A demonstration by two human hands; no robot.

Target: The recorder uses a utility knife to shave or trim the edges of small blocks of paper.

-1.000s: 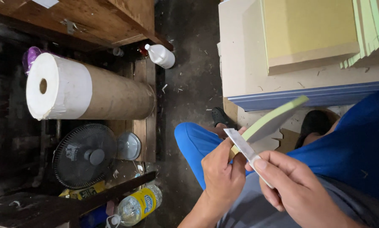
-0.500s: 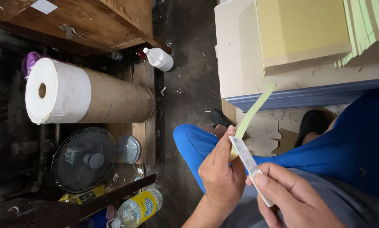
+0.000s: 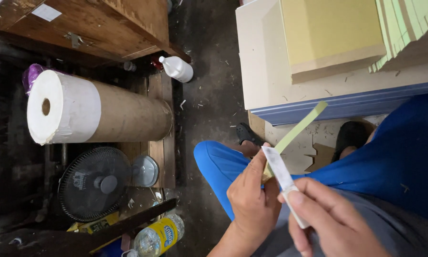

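Observation:
My left hand [image 3: 252, 197] grips the lower end of a thin pale green card piece [image 3: 299, 128], seen edge-on and slanting up to the right. My right hand [image 3: 330, 219] holds a utility knife [image 3: 283, 178] with a long bare blade; the blade lies against the card near my left thumb. Both hands are above my lap, between my legs in blue trousers [image 3: 214, 166].
A board [image 3: 261, 71] carrying a yellow-green block [image 3: 328, 33] and stacked green pieces [image 3: 404, 24] sits at upper right. On the floor at left lie a big brown paper roll [image 3: 104, 114], a small fan [image 3: 97, 183], a white bottle [image 3: 178, 69] and a plastic bottle [image 3: 156, 238].
The green card has turned from showing its broad face to nearly edge-on. The knife blade has shifted along the card toward my left thumb. My hands stay above my lap.

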